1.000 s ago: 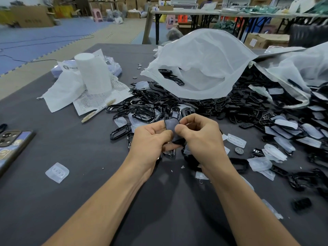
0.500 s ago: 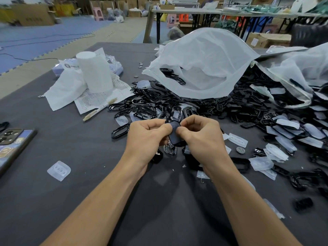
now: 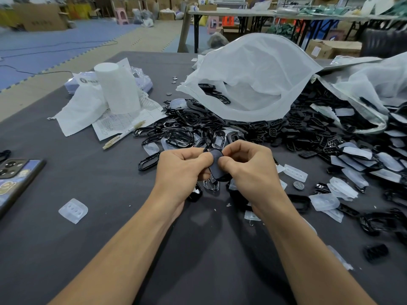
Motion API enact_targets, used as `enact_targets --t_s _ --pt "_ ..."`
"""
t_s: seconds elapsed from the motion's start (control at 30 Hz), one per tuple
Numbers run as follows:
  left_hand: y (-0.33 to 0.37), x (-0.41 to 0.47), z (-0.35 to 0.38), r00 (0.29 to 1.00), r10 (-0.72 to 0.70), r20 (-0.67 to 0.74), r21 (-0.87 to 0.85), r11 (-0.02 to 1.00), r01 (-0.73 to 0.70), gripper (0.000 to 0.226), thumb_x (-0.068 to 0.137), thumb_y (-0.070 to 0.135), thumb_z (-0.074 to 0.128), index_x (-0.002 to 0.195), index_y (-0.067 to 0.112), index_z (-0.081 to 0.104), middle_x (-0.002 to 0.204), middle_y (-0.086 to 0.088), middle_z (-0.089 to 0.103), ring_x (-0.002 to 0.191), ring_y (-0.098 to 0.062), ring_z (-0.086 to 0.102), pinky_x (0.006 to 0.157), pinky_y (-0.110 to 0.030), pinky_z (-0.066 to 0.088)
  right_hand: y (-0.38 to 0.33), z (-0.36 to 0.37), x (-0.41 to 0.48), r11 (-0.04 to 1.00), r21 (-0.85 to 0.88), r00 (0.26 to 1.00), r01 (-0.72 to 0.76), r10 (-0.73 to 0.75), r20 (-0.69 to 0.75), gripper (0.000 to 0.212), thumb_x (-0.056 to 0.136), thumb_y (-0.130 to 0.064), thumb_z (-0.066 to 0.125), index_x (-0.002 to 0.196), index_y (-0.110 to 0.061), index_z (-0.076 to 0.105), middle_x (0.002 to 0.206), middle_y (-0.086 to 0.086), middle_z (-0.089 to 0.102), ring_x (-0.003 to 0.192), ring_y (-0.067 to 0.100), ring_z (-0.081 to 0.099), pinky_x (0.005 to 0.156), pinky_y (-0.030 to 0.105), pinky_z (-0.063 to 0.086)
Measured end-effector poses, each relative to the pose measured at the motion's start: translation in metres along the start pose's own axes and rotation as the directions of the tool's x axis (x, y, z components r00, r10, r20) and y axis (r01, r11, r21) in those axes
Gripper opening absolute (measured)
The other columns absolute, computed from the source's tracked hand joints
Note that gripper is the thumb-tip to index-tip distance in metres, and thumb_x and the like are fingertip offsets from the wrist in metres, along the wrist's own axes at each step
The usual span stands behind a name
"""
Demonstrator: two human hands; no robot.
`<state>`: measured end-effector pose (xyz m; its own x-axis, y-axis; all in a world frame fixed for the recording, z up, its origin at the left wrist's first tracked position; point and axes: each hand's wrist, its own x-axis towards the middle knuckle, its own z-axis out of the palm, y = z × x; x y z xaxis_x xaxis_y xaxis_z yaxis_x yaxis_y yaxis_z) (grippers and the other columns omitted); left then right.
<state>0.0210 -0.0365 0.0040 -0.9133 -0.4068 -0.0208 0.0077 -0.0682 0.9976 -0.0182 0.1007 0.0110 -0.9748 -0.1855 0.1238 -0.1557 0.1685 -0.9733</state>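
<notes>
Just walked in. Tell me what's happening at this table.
A person holds a small dark rounded plastic piece, pinched between the thumbs and fingers of the left hand and the right hand, just above the dark grey table. Behind the hands, a heap of glossy black plastic frames lies at the mouth of a white mesh bag. Translucent white pads are scattered around. The piece is not yet set down.

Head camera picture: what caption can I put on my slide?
Left hand and right hand pinch a small dark piece over a grey table, beside a heap of black frames.
</notes>
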Motion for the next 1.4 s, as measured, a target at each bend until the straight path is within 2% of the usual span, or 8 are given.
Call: enact_targets --t_s 0.3,0.53,0.63,0.8,0.93,1.1,1.27,1.4 --pt "-0.001 0.0011 -0.0008 0.999 -0.039 -0.002 -0.029 0.999 0.038 0.012 0.089 0.005 0.074 0.083 0.008 0.083 0.08 -0.018 0.078 0.071 -0.021 0.067 0.065 -0.028 0.062 0.0002 -0.0002 0.0005 1.0 -0.002 1.0 -0.013 0.013 -0.004 0.021 0.081 0.0 0.072 0.074 -0.02 0.072 0.067 -0.003 0.072 0.064 0.009 0.064 0.067 0.029 0.053" --pt "0.0007 -0.001 0.0007 0.999 -0.024 -0.024 -0.052 0.998 0.023 0.016 0.087 0.002 0.075 0.077 0.011 0.083 0.071 -0.014 0.075 0.06 -0.015 0.064 0.056 -0.021 0.055 0.0002 0.0003 -0.0007 0.999 -0.054 1.0 0.008 -0.008 0.005 0.012 0.084 -0.011 0.078 0.079 -0.02 0.074 0.068 -0.004 0.073 0.064 0.008 0.066 0.065 0.027 0.053" --pt "0.0023 -0.0015 -0.0002 0.999 -0.03 0.027 -0.056 0.998 0.032 0.024 0.088 0.0 0.074 0.071 0.015 0.083 0.07 -0.01 0.075 0.061 -0.014 0.065 0.058 -0.021 0.057 0.0005 0.0007 -0.0001 0.999 -0.043 1.0 -0.002 0.002 -0.011 0.013 0.085 -0.008 0.078 0.077 -0.018 0.073 0.068 0.002 0.073 0.062 0.009 0.064 0.062 0.029 0.054" --pt "0.006 -0.0027 -0.0022 0.99 -0.04 0.135 -0.028 0.999 0.044 0.027 0.086 -0.01 0.063 0.07 0.005 0.078 0.074 -0.011 0.07 0.066 -0.015 0.065 0.06 -0.019 0.056 0.0 -0.001 0.0014 1.0 -0.014 0.999 -0.026 0.025 -0.023 0.017 0.084 -0.006 0.078 0.074 -0.018 0.073 0.064 -0.001 0.072 0.059 0.009 0.063 0.06 0.028 0.053" --pt "0.0062 -0.0007 -0.0033 0.996 -0.062 0.064 -0.016 0.998 0.064 0.013 0.087 -0.002 0.072 0.081 0.006 0.08 0.074 -0.009 0.073 0.061 -0.012 0.065 0.058 -0.02 0.056 0.0002 0.0002 0.0004 0.999 -0.022 1.0 -0.025 0.025 0.003 0.022 0.084 -0.004 0.077 0.071 -0.021 0.072 0.062 -0.005 0.07 0.058 0.007 0.061 0.058 0.023 0.051" --pt "0.0046 0.0012 -0.0043 0.999 -0.026 0.044 0.039 0.999 0.024 0.026 0.086 0.001 0.074 0.067 0.017 0.081 0.068 -0.005 0.072 0.057 -0.012 0.062 0.057 -0.021 0.056 -0.0009 0.0001 -0.0006 1.0 -0.02 1.0 -0.01 0.01 0.029 0.018 0.083 -0.002 0.077 0.073 -0.017 0.073 0.066 0.002 0.072 0.061 0.009 0.062 0.062 0.028 0.053" --pt "0.003 0.0008 -0.0023 1.0 0.015 0.007 0.074 0.997 -0.016 0.023 0.083 0.0 0.073 0.067 0.016 0.082 0.064 -0.007 0.071 0.053 -0.013 0.059 0.054 -0.022 0.055 -0.0014 0.0014 -0.0016 1.0 -0.014 0.999 -0.003 0.003 0.042 0.024 0.083 0.001 0.077 0.071 -0.019 0.072 0.063 -0.003 0.07 0.059 0.009 0.061 0.061 0.028 0.053" --pt "0.0017 0.0013 -0.0016 0.999 0.033 -0.019 0.077 0.997 -0.031 0.026 0.082 0.001 0.077 0.065 0.02 0.082 0.062 -0.006 0.071 0.051 -0.012 0.058 0.053 -0.022 0.054 -0.0013 0.0014 -0.0021 1.0 -0.014 0.998 -0.005 0.005 0.055 0.021 0.083 0.001 0.076 0.073 -0.017 0.073 0.069 0.006 0.074 0.063 0.012 0.064 0.067 0.036 0.056"
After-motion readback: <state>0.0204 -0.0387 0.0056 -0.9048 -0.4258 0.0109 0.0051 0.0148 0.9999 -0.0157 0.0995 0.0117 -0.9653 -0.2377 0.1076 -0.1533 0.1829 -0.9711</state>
